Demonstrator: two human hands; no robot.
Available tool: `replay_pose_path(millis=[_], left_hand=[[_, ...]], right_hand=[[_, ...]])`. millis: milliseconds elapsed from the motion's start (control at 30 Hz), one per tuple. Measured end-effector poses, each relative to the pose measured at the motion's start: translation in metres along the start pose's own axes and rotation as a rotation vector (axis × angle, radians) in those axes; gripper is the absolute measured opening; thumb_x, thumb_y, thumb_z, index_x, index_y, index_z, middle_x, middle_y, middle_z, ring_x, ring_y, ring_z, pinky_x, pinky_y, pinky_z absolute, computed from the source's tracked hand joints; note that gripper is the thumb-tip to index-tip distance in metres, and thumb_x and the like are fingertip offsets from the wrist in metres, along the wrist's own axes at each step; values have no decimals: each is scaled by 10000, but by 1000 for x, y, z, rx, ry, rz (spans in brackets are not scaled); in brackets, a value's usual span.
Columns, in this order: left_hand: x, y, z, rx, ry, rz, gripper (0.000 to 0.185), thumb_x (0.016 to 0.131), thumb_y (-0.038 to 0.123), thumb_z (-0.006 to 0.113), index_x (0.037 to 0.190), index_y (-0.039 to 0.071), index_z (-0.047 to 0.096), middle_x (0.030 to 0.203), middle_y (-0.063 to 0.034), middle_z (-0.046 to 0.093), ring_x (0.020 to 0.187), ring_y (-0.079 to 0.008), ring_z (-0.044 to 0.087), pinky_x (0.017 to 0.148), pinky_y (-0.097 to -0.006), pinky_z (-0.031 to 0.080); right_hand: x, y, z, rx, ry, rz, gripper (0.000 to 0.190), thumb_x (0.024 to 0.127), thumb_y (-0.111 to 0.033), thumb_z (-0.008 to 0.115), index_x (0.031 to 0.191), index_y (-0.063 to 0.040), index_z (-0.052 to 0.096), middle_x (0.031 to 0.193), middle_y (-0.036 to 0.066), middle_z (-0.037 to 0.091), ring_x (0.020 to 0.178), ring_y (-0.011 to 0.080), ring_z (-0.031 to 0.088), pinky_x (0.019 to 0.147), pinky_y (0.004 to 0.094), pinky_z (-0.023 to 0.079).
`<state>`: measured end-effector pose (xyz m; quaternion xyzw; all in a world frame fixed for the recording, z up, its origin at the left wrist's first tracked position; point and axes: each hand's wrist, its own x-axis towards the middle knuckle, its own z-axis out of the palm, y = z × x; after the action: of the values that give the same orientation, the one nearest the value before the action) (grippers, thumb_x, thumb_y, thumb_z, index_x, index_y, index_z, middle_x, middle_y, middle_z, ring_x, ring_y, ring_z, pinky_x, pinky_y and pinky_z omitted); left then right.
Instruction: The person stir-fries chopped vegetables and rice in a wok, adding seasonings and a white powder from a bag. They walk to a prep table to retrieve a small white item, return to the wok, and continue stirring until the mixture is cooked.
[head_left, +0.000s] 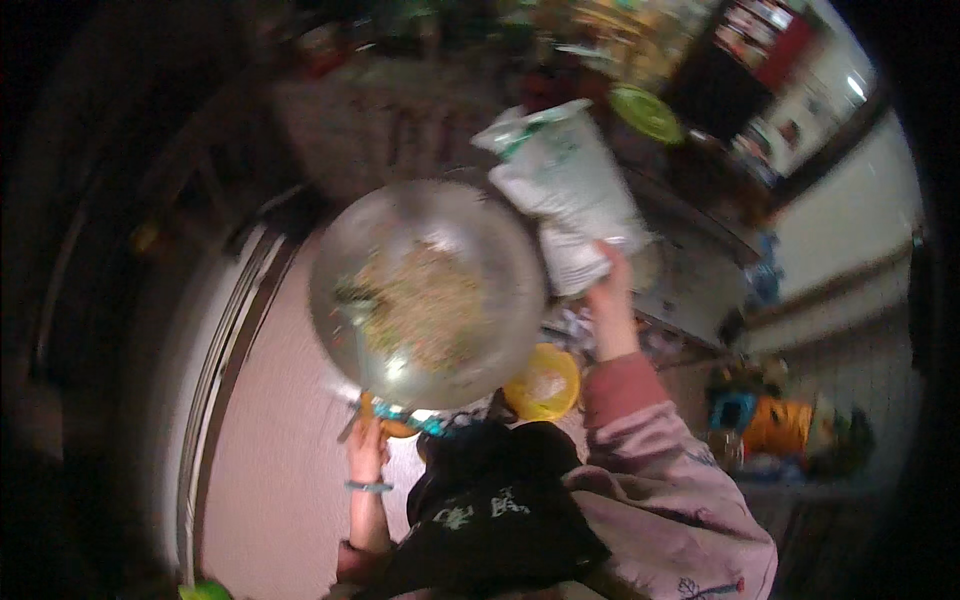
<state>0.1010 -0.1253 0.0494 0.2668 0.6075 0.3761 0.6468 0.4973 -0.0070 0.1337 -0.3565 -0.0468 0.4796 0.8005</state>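
A large metal wok (517, 247) lies before me, holding a heap of loose, brownish chopped food (431, 300) with green bits. My left hand (366, 451) grips the orange-brown handle of a spatula or ladle (363, 360), whose metal head rests at the left of the food. Beyond the wok's right rim, my right hand (611, 289) clasps the near end of a bulky white plastic bag (574, 180) with green print. The bag's far end looks bunched; blur hides whether it is unsealed.
A yellow bowl (566, 397) with pale contents sits below the wok's right rim. Up at the right is a green plastic lid or basin (645, 112). Blue and orange packages (780, 424) stand far right. A pale pinkish floor (262, 450) spreads at the left.
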Motion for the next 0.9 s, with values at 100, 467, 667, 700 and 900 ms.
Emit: replay_pose_path(millis=[100, 467, 667, 700, 900], left_hand=[[4, 5, 10, -19, -167, 78, 155, 854, 255, 477, 828, 103, 460, 494, 45, 357, 343, -42, 291, 289, -187, 234], [28, -1, 72, 84, -35, -34, 206, 846, 265, 491, 870, 62, 518, 487, -7, 413, 297, -94, 317, 281, -222, 257], [41, -14, 84, 140, 78, -96, 229, 820, 288, 531, 923, 84, 552, 466, 40, 331, 332, -70, 276, 312, -231, 217], [42, -15, 87, 126, 51, -51, 232, 808, 327, 546, 832, 96, 537, 462, 31, 326, 331, -77, 270, 314, -227, 204], [32, 1, 105, 174, 198, 0, 187, 789, 252, 593, 709, 99, 523, 451, 26, 359, 316, -74, 267, 306, -233, 213]], right_hand=[[-1, 6, -55, 142, 11, 139, 353, 737, -115, 545, 1067, -20, 466, 1046, 92, 518, 1006, 246, 474, 878, 383, 377], [50, -120, -252, 224, 171, -288, 495, 836, -433, 437, 1183, -80, 418, 1146, 91, 493, 1031, 267, 475, 887, 410, 379], [142, -189, -267, 199, 140, -360, 618, 797, -498, 474, 1253, -101, 342, 1247, 73, 397, 1135, 266, 383, 945, 431, 303], [160, -197, -262, 184, 2, -442, 592, 811, -467, 472, 1258, -107, 331, 1253, 67, 384, 1139, 257, 376, 952, 411, 296], [232, -243, -249, -163, 88, -539, 445, 861, -329, 432, 1233, -98, 353, 1183, 55, 424, 1034, 215, 432, 892, 347, 345]])
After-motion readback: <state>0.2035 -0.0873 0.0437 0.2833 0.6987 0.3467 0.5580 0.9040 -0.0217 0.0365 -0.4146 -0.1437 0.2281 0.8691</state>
